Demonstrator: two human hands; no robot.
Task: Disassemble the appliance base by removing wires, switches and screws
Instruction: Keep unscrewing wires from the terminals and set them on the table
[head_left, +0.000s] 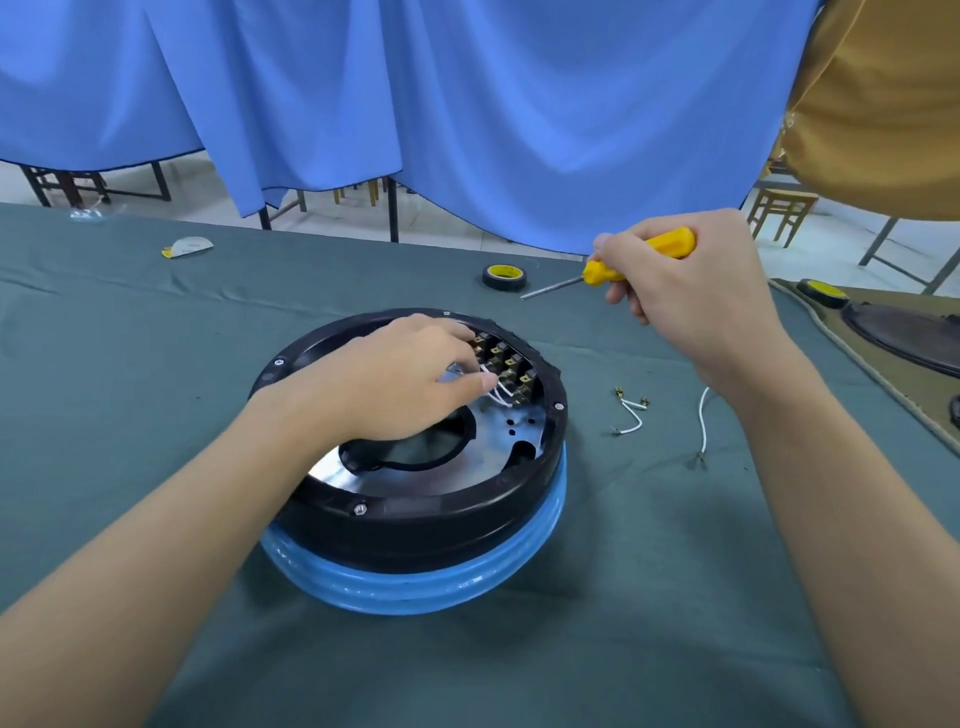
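STEP: unplug wire | LEFT: your left hand (395, 379) curls into the appliance base (415, 514), white wires (496, 387) at its thumb tip, pinch hidden | DO: pull straight off the switch block (506, 366) | RIGHT: your right hand (691, 291) grips the screwdriver (672, 243), raised clear

The appliance base (415, 525) fills the centre of the tabletop (130, 364), with the left grip (395, 379) over its switch block (511, 371). Bare cloth gives passage at the frame's left and lower right. Right of the base, loose wires (639, 418) lie in the way. Behind it stands a tape roll (504, 277), and just right of that the right grip (691, 291) holds a screwdriver (639, 260).
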